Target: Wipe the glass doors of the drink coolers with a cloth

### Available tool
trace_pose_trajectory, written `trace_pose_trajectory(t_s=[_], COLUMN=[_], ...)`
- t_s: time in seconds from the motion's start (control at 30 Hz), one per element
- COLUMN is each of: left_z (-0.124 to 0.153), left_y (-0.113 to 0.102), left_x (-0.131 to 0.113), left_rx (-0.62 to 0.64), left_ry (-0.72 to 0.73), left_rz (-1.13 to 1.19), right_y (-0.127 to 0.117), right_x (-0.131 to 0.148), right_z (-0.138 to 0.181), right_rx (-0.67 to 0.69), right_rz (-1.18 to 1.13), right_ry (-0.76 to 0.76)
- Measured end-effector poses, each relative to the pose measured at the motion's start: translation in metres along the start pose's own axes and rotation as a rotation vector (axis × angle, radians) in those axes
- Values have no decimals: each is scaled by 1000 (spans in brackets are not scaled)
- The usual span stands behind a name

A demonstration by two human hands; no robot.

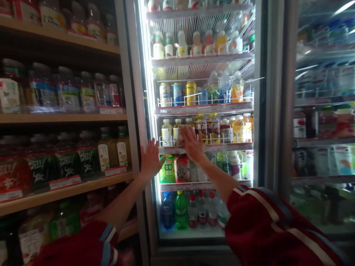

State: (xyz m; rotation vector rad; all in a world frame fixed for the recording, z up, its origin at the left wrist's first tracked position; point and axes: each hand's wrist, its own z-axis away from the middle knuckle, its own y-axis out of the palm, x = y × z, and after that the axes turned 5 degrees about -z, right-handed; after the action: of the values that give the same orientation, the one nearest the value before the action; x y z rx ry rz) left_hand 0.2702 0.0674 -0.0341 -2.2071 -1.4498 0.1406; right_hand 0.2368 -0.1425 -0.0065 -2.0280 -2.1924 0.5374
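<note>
My left hand lies flat with fingers spread against the left frame of an open drinks fridge. My right hand reaches into the third wire shelf and is wrapped round a pale bottle standing among other bottles. Both arms wear dark red sleeves with striped cuffs. Beside the held bottle stand a white-capped bottle and yellow juice bottles.
Wooden shelves at left carry jars and green bottles. Fridge shelves above hold cans and bottles; lower shelves hold cartons and soda bottles. The glass door stands at right with another stocked cooler seen through it.
</note>
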Motion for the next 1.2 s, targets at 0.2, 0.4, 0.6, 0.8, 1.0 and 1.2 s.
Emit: trace_pose_trajectory(t_s=[0.2, 0.4, 0.6, 0.8, 1.0, 1.2], left_z=[-4, 3, -1, -4, -5, -10], left_y=[0, 5, 3, 5, 6, 8], left_x=[-46, -48, -70, -96, -119, -144], left_rx=[39, 71, 35, 31, 37, 64], left_ry=[74, 81, 131, 179, 204, 252], left_rz=[-14, -35, 1, 30, 65, 84], right_y=[1, -15, -14, -21, -28, -36], right_x=[-5, -37, -37, -60, -75, -98], right_z=[35, 39, 59, 69, 87, 94], right_rx=[115, 58, 72, 39, 39, 42], right_rz=[-20, 38, 24, 49, 70, 99], right_ry=[-202, -17, -36, 63, 70, 155])
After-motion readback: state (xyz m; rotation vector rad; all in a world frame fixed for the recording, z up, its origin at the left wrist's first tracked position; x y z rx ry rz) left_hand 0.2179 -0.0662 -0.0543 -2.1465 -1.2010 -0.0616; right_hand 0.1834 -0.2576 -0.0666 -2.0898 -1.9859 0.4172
